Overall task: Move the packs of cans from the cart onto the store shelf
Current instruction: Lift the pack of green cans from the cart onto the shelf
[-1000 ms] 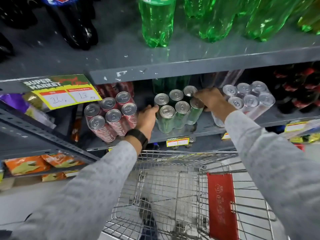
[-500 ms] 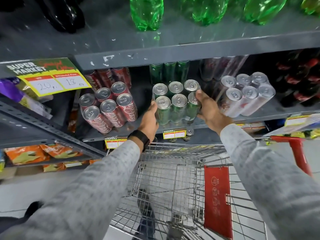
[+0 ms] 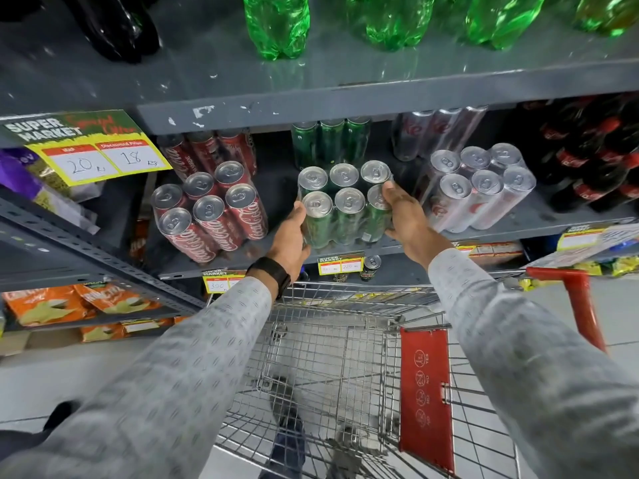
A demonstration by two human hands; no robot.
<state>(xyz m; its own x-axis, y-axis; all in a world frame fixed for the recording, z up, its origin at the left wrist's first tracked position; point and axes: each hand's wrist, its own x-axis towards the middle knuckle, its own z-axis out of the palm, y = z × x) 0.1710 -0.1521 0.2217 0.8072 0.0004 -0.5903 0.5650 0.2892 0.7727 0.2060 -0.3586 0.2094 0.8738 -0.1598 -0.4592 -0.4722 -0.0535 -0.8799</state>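
Note:
A shrink-wrapped pack of green cans (image 3: pixel 340 209) rests on the middle grey shelf (image 3: pixel 539 224), tilted toward me. My left hand (image 3: pixel 292 236) presses its left side and my right hand (image 3: pixel 403 219) clasps its right side. A pack of red cola cans (image 3: pixel 211 210) lies to its left, and a pack of silver cans (image 3: pixel 479 191) to its right. More green cans (image 3: pixel 330 141) stand behind. The wire cart (image 3: pixel 328 368) below holds no packs that I can see.
Green bottles (image 3: pixel 276 25) and dark bottles (image 3: pixel 117 25) stand on the upper shelf. Dark cola bottles (image 3: pixel 594 157) fill the right end. A yellow price sign (image 3: pixel 90 150) hangs at left. Orange snack bags (image 3: pixel 69 305) sit lower left. The cart's red handle (image 3: pixel 577 299) is at right.
Both hands have shifted to the sides of the green pack; my right hand came down from its far right corner. The view has tilted up slightly.

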